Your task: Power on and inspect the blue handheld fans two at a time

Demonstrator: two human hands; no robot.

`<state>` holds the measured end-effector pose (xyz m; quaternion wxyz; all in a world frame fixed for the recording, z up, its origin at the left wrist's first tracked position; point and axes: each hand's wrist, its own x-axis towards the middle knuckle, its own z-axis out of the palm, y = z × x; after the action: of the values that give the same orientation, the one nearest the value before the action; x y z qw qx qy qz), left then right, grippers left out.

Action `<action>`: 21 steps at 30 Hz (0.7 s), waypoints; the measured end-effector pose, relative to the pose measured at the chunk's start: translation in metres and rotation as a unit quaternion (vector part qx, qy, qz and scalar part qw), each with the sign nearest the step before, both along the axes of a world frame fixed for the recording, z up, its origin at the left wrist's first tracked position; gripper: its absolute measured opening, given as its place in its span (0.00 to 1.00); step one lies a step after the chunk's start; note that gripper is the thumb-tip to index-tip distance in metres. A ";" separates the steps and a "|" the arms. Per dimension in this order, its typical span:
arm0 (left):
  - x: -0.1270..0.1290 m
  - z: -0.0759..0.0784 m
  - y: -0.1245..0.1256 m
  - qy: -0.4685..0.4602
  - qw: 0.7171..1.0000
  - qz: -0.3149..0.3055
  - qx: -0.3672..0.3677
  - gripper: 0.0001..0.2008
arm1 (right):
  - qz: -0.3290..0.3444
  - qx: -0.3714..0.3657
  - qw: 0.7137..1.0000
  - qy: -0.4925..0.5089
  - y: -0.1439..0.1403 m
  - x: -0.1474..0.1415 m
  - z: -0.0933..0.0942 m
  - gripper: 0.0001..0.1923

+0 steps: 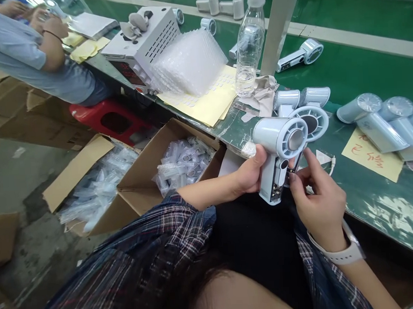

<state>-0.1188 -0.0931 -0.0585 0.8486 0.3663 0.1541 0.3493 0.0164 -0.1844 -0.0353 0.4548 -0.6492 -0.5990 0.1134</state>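
My left hand (250, 170) grips a pale blue handheld fan (278, 146) by its handle, over my lap at the edge of the green bench (361, 68). A crumpled bit of clear film sits against my left thumb. My right hand (318, 199), with a white watch on its wrist, pinches a small dark strip against the side of the fan's handle. Two more fans (311, 105) stand just behind on the bench.
Several finished fans (384, 120) lie at right beside a yellow note (371, 157). A water bottle (251, 41), bubble wrap (188, 63), yellow sheets and a white power supply (145, 38) sit at left. Open cartons of bagged parts (182, 162) stand on the floor. A co-worker (24, 58) sits beyond.
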 end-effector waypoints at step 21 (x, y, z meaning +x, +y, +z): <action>-0.001 -0.003 0.002 -0.001 0.999 0.038 -0.033 0.47 | -0.004 0.057 0.929 0.366 0.006 0.014 0.006 0.02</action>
<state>-0.1194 -0.0909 -0.0617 0.8465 0.3319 0.1786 0.3759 0.0301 -0.1783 -0.0294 0.6793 -0.5376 -0.3941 0.3068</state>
